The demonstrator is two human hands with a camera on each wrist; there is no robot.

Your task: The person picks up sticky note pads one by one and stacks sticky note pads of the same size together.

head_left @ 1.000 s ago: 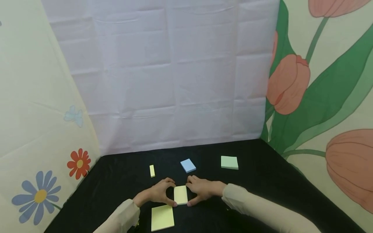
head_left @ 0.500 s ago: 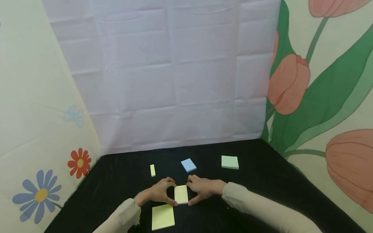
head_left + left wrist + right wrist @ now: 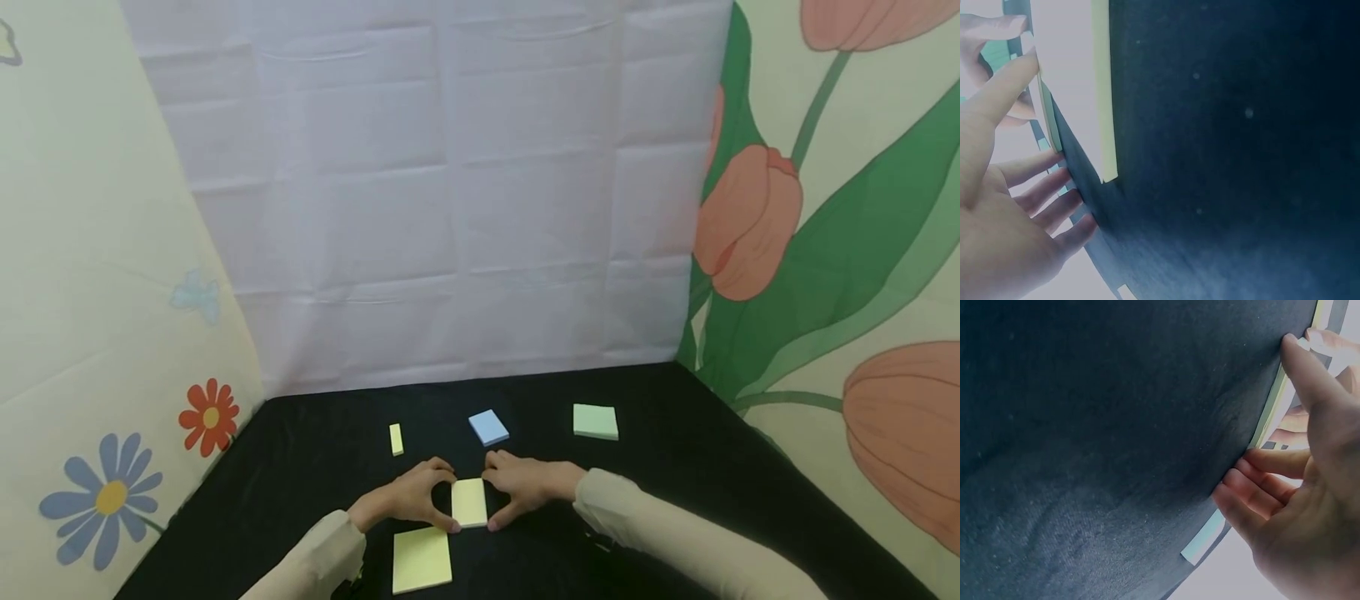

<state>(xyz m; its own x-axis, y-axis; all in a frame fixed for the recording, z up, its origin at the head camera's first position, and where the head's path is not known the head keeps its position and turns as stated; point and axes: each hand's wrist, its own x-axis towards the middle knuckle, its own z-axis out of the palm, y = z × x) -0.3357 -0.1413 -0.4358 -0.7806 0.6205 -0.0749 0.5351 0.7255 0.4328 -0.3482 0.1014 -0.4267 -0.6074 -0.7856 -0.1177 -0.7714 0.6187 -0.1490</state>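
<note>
A pale yellow sticky note pad [image 3: 469, 502] lies on the black cloth between my two hands. My left hand [image 3: 415, 493] grips its left side, thumb at the near corner and forefinger at the far one. On the opposite side my right hand [image 3: 522, 486] holds it in the same manner, its thumb [image 3: 1310, 369] and forefinger [image 3: 1279, 461] showing on the pad's edge in the right wrist view. A larger yellow sticky note pad [image 3: 422, 560] lies just nearer and to the left, close to my left thumb.
Farther back lie a narrow yellow sticky note pad [image 3: 396, 439], a blue sticky note pad [image 3: 489, 427] set at an angle, and a light green sticky note pad [image 3: 596, 422]. A white sheet [image 3: 450, 208] hangs behind the table [image 3: 675, 500], with flowered cloths at both sides.
The head view shifts slightly. Both hands keep their hold on the pale yellow sticky note pad, and the other pads stay where they were.
</note>
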